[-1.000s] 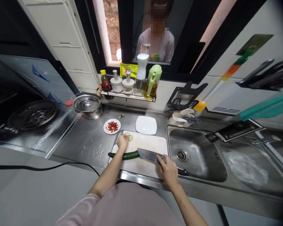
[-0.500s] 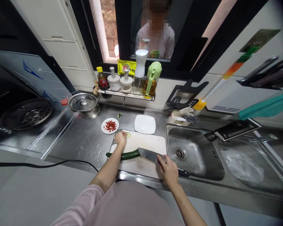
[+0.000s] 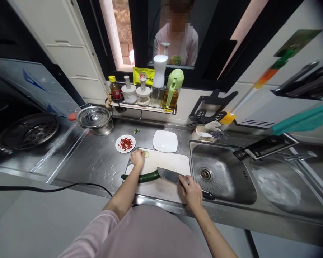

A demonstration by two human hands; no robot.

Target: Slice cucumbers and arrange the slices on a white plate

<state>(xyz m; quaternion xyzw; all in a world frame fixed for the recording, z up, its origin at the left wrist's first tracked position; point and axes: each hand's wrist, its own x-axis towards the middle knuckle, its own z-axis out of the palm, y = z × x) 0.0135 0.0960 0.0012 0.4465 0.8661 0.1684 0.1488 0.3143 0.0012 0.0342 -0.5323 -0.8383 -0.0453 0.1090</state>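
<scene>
My left hand [image 3: 137, 158] is over the upper left of the white cutting board [image 3: 174, 163], its fingers closed in a pinch at the edge of a thin, pale cucumber slice [image 3: 146, 154]. Below it, a dark green cucumber [image 3: 149, 176] lies across the board, partly covered by my left forearm. My right hand [image 3: 191, 191] grips a kitchen knife [image 3: 169, 175] by the handle. The broad blade rests low over the board, its far end at the cucumber's right end.
Beyond the board stand a plate of chopped red pieces [image 3: 125, 143] and a white square plate [image 3: 165, 141]. Green scraps [image 3: 136, 131] lie behind. At right is the sink [image 3: 220, 175]; at left, a lidded steel pot [image 3: 95, 120]. A condiment rack [image 3: 144, 106] hangs on the wall.
Both hands, the knife and the cucumber stay almost where they were. The view has shifted very slightly.
</scene>
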